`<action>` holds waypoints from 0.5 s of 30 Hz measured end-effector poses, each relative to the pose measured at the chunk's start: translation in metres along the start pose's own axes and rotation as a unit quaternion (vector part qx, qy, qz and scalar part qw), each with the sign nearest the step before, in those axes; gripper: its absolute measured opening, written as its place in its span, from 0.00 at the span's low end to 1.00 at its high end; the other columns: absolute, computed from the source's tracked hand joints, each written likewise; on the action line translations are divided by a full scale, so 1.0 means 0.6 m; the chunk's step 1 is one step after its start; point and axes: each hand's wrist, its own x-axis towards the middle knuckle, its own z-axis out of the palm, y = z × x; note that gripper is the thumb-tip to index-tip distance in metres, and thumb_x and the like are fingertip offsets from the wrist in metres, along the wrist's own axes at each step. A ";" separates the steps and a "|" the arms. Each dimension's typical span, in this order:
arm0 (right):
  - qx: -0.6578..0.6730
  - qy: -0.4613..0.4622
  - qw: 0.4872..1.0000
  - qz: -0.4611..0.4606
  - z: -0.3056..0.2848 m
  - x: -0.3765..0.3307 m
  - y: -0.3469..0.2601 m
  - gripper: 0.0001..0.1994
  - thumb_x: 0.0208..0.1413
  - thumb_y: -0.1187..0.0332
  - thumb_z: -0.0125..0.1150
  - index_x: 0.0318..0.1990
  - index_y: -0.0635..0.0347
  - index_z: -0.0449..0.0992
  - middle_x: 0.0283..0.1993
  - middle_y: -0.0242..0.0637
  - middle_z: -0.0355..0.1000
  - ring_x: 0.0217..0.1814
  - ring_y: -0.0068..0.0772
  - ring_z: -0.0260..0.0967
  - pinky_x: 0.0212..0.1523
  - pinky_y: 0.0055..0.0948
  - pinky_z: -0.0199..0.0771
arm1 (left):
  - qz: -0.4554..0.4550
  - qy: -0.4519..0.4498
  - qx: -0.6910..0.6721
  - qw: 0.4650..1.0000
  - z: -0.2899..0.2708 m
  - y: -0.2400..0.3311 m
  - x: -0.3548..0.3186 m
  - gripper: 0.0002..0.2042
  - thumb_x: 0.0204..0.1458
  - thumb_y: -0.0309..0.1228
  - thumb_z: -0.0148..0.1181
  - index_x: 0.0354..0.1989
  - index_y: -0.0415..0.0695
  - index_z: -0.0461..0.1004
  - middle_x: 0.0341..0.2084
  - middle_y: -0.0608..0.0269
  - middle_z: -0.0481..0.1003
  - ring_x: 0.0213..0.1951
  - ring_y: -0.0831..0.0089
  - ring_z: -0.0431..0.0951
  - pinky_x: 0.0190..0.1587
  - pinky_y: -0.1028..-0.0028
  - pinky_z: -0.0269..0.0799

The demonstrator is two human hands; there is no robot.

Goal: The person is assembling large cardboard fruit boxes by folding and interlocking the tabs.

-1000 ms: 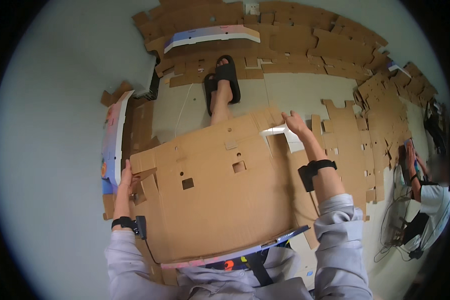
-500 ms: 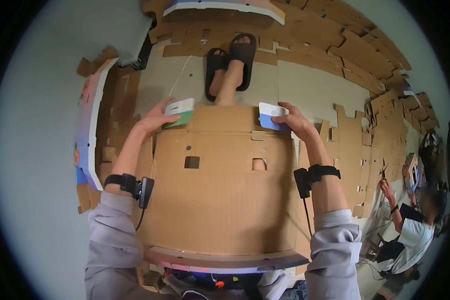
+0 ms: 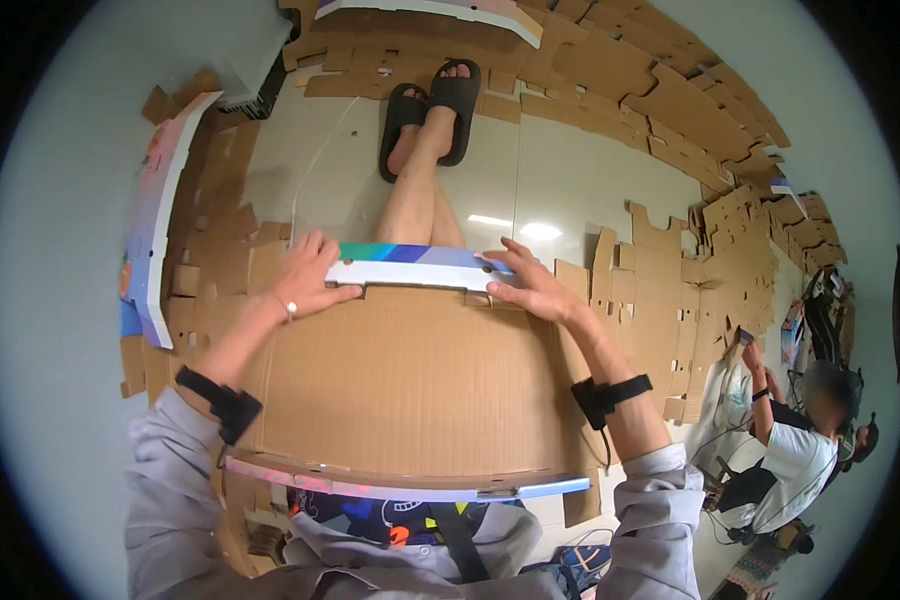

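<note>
A shallow cardboard box rests across my lap, its plain brown inside facing up. The far wall of the box stands folded, with a white rim and a green, blue and purple printed face. At the left end of that wall, my left hand grips it, thumb on the inner side and fingers over the outside. My right hand holds the right end in the same way. The near wall, printed pink to blue, is raised close to my body.
Flattened brown cardboard covers the floor at right and along the back. Another printed box part stands at left, and one more at the far edge. My legs in black slippers stretch ahead. A co-worker sits at right.
The far panel, flat with its coloured corner flaps in my hands before, is now folded up into a wall. Both hands have moved down onto it, and the floor cutouts are covered.
</note>
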 end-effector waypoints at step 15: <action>-0.380 -0.058 0.923 -0.017 -0.021 0.043 -0.086 0.36 0.32 0.58 0.71 0.54 0.58 0.67 0.50 0.45 0.68 0.53 0.46 0.64 0.51 0.33 0.65 | -0.096 -0.245 0.009 0.965 -0.085 0.033 0.049 0.39 0.27 0.40 0.72 0.53 0.41 0.67 0.48 0.47 0.71 0.51 0.54 0.71 0.52 0.63 0.67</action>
